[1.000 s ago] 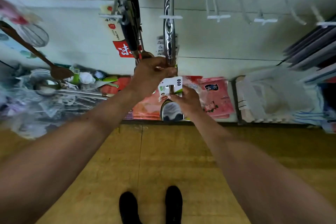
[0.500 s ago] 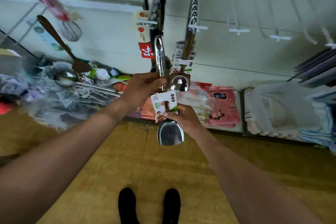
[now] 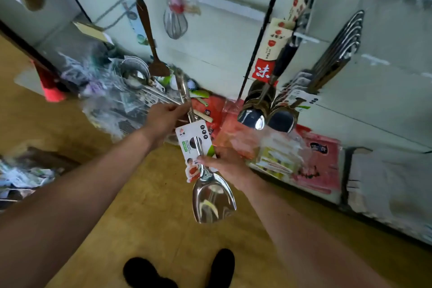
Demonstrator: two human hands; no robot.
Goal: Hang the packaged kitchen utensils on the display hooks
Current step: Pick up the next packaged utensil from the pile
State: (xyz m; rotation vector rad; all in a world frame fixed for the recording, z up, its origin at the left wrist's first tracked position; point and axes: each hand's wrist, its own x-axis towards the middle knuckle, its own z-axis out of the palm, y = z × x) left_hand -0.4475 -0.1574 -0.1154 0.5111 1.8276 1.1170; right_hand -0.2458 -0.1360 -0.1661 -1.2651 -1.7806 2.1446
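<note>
We see the packaged steel spatula (image 3: 214,201) held slantwise above the wooden floor (image 3: 140,206), its handle pointing to 11 o'clock and its blade to 5 o'clock. The left hand (image 3: 163,117) grips the upper handle. The right hand (image 3: 228,166) curls round the neck, its thumb on the label card (image 3: 194,140). At 2 o'clock from the hands, well apart, other spatulas (image 3: 280,119) hang against the display wall (image 3: 210,42).

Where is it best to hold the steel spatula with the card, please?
Grip its slim handle above the card, from the left as the left hand does: the wide blade hangs low, the top end is free for hanging.
</note>
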